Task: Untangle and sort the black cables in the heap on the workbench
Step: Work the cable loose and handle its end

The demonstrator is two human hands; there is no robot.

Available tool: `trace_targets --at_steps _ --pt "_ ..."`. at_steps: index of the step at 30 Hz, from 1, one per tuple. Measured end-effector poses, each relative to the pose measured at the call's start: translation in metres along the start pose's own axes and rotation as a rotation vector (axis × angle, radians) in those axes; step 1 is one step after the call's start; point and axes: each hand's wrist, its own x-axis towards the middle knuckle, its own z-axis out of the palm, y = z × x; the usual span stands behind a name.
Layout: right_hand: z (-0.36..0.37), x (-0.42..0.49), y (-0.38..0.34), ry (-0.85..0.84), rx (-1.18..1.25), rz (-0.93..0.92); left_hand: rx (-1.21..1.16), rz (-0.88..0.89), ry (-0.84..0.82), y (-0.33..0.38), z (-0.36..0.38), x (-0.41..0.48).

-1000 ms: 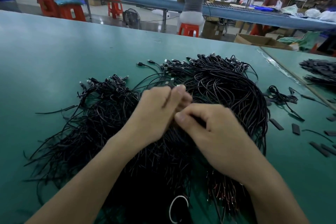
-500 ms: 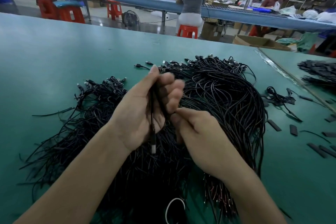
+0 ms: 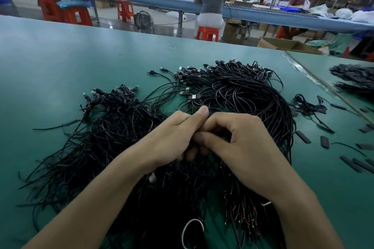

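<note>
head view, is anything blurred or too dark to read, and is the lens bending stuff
Head view: the fingertips where the left hand and right hand meet are softly blurred; head view: the near part of the cable heap sinks into near-black shadow, strands merging; head view: the wide lens slightly bows the far edge of the workbench.

We look down on a heap of thin black cables sprawled across a green workbench. It spreads in two joined masses. On the left is a loose, knotted clump with single ends straggling outward. On the right is a thicker bundle whose strands sweep together in one long arc. Plug ends crowd the far edge of the right bundle, a few lying apart from the rest. At the near side, stripped ends show reddish wire.
</note>
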Motion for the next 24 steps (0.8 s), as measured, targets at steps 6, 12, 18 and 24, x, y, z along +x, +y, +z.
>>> trace_targets --at_steps 6,12,18,24 --pt "-0.004 0.003 0.014 0.121 0.13 0.039 -0.14 -0.082 -0.206 0.002 -0.014 -0.007" --pt "-0.011 0.002 0.02 -0.007 0.213 -0.01 -0.368 -0.058 -0.311 0.001 -0.017 -0.009" --pt "-0.006 0.002 0.021 -0.025 0.176 -0.057 -0.316 -0.003 -0.157 -0.002 -0.009 -0.005" --pt "-0.005 0.002 0.022 0.016 0.142 -0.065 -0.367 -0.054 -0.163 0.0 -0.01 -0.007"
